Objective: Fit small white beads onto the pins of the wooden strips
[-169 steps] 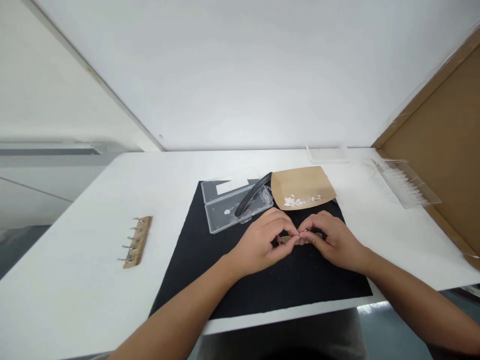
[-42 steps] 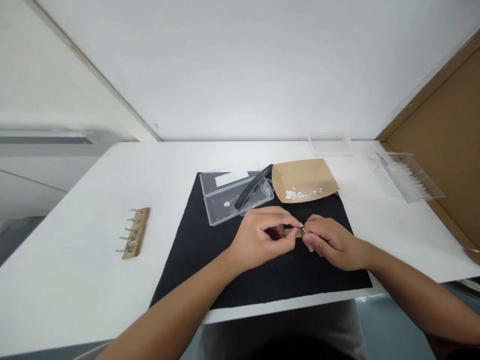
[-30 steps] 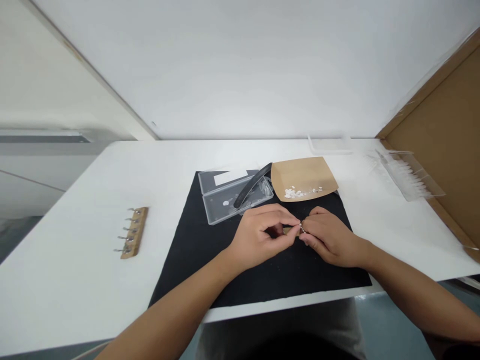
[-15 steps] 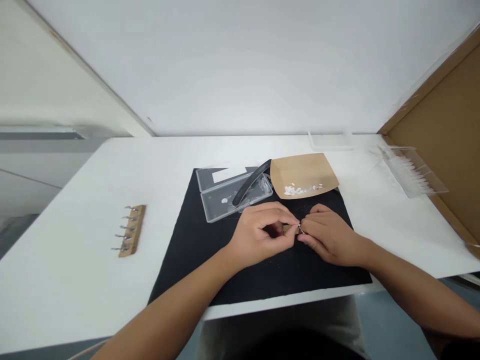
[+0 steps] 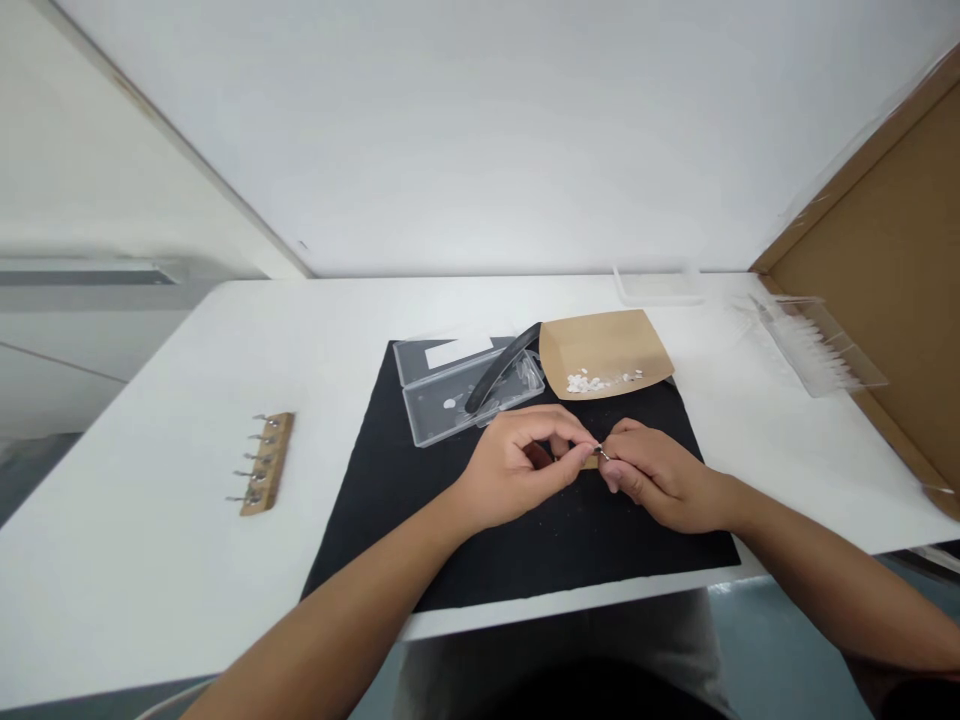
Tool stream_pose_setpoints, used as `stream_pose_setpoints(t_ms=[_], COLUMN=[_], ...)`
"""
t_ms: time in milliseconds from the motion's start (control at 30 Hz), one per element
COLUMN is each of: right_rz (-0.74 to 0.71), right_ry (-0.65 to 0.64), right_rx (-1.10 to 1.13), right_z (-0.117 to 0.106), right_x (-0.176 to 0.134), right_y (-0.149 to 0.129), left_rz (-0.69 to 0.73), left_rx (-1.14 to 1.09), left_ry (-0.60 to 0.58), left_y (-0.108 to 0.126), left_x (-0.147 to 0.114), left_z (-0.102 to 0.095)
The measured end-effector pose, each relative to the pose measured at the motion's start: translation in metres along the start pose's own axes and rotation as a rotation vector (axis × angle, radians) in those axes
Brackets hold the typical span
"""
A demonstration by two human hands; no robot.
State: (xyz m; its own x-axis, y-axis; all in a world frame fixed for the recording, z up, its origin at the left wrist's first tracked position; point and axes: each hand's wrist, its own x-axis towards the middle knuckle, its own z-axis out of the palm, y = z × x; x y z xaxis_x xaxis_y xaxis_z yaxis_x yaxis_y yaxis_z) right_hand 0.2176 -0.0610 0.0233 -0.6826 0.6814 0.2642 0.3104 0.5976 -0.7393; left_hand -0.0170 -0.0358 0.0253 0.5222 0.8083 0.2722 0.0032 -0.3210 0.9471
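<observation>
Over the black mat (image 5: 525, 560), my two hands meet almost fingertip to fingertip. My left hand (image 5: 517, 465) pinches thumb and forefinger together at the tip of a small shiny metal piece (image 5: 604, 454), which looks like a clip; what lies inside the pinch is too small to make out. My right hand (image 5: 664, 475) is closed round the other end of this metal piece, its fingers curled and hiding most of it. Below the fingertips shows the edge of a light brown block (image 5: 590, 463), mostly covered by the hands.
A cardboard tray (image 5: 607, 340) holds white bits. Beside it, a curved black file (image 5: 502, 368) lies across an open clear case (image 5: 435, 430) with clear pieces. To the left sits a wooden strip with several metal clips (image 5: 270, 465). A clear box of tips (image 5: 814, 345) stands right.
The fingertips have shifted slightly around the metal piece, and the right thumb has drawn in closer to the fingers. More of the brown block shows beneath. The whole view has moved a little.
</observation>
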Motion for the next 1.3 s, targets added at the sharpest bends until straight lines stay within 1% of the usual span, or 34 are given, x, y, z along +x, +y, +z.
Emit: stream_pose_setpoints(t_ms=[167, 300, 400, 533, 667, 800, 933, 1000, 1067, 1167, 1233, 1300], right_rz=[0.002, -0.009, -0.057, -0.139, -0.15, -0.104, -0.118, -0.118, -0.11, -0.095, -0.086, -0.08], right_ry=[0.008, -0.017, -0.022, -0.006, -0.019, 0.059, 0.153, 0.18, 0.185, 0.159, 0.148, 0.172], right_rx=[-0.004, -0.059, -0.179, -0.411, -0.518, -0.542, -0.509, -0.494, -0.495, -0.521, -0.541, -0.547], right_z=[-0.001, -0.002, -0.001, 0.0, 0.0, -0.005, -0.01, -0.011, -0.011, -0.012, -0.015, -0.02], right_x=[0.001, 0.001, 0.001, 0.001, 0.001, 0.001, 0.0, 0.0, -0.001, -0.001, -0.001, -0.002], right_y=[-0.001, 0.002, 0.007, 0.01, 0.01, 0.009, 0.009, 0.008, 0.007, 0.009, 0.01, 0.011], left_rz=[0.014, 0.026, 0.051, 0.164, 0.246, 0.294, 0.348, 0.363, 0.37, 0.375, 0.375, 0.362], left_rx=[-0.005, 0.026, 0.073, 0.168, 0.222, 0.262, 0.317, 0.329, 0.336, 0.379, 0.454, 0.542], left_ry=[0.004, -0.017, -0.038, -0.07, -0.101, -0.095, -0.04, -0.02, -0.02, -0.022, -0.005, 0.0], left_y=[-0.001, 0.001, 0.0, -0.005, -0.008, -0.008, -0.007, -0.006, -0.006, -0.007, -0.01, -0.013], left_x=[0.0, 0.001, 0.001, 0.002, 0.003, 0.003, 0.003, 0.003, 0.003, 0.003, 0.002, 0.0], left_z=[-0.001, -0.002, -0.003, -0.005, -0.007, -0.005, -0.002, -0.001, 0.0, -0.002, -0.004, -0.006])
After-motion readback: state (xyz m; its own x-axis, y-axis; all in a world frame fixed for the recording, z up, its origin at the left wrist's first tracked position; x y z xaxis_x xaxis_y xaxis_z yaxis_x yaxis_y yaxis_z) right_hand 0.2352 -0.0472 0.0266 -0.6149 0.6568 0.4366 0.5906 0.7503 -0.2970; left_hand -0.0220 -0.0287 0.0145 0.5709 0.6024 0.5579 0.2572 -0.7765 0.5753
